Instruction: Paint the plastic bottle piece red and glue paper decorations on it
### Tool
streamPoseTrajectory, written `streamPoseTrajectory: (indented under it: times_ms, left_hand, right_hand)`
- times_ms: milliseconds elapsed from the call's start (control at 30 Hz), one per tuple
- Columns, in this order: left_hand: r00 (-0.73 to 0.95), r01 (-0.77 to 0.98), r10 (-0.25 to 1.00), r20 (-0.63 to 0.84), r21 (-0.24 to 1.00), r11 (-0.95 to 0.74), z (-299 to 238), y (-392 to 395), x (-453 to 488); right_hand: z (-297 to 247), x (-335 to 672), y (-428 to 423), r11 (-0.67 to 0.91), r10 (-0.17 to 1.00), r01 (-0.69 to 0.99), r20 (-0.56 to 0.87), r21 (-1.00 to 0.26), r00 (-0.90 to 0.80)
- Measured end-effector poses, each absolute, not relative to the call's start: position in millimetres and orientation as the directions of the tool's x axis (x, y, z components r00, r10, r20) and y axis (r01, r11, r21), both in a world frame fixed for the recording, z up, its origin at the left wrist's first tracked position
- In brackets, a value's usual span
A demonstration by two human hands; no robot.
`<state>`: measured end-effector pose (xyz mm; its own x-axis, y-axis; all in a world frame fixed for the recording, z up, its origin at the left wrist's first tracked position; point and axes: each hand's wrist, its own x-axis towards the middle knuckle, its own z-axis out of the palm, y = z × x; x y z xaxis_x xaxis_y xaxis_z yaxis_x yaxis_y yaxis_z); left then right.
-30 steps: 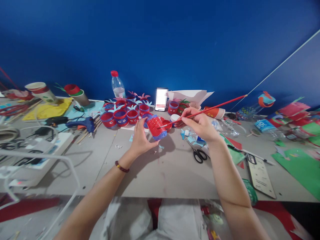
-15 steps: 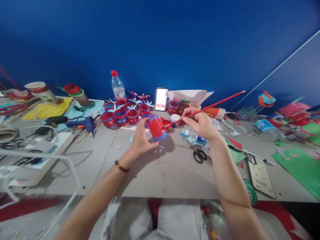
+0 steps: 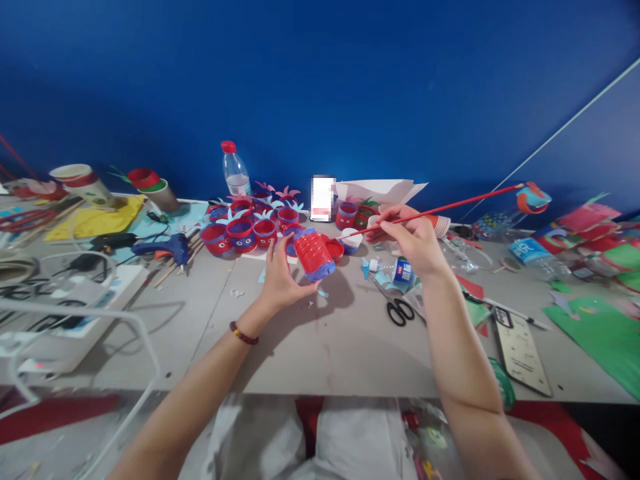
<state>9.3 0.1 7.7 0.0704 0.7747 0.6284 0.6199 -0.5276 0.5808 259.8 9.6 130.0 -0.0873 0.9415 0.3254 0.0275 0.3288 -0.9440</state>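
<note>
Gray table (image 3: 290, 360), left fingers (image 3: 304, 291) curved around one red cup (image 3: 313, 255), right fingers (image 3: 396, 235) pinching one brush (image 3: 465, 203), perhaps nine cups (image 3: 241, 237) behind

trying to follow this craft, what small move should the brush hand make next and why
Probably the right hand should dip the brush into the small red pot: its tip appears to be right by that pot, and the left hand holds the red-and-purple container close beside it, its middle streaked with matching red.

No lettering reads clearly, even on the bottle labels (image 3: 526, 252).
</note>
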Motion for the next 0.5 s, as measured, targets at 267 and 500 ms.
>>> streamPoseTrajectory:
  times_ms: [267,500]
  left_hand:
    - [0.137,0.586,0.762,0.633,0.569,-0.578,9.7,1.2,10.1]
    - [0.260,0.477,0.681,0.685,0.522,-0.707,11.4,3.5,9.1]
  right_hand:
    - [114.6,257.7,18.6,0.348,0.923,-0.073,0.355,-0.935,-0.150]
    - [83.3,221.3,24.4,0.473,0.875,-0.093,0.480,-0.876,-0.068]
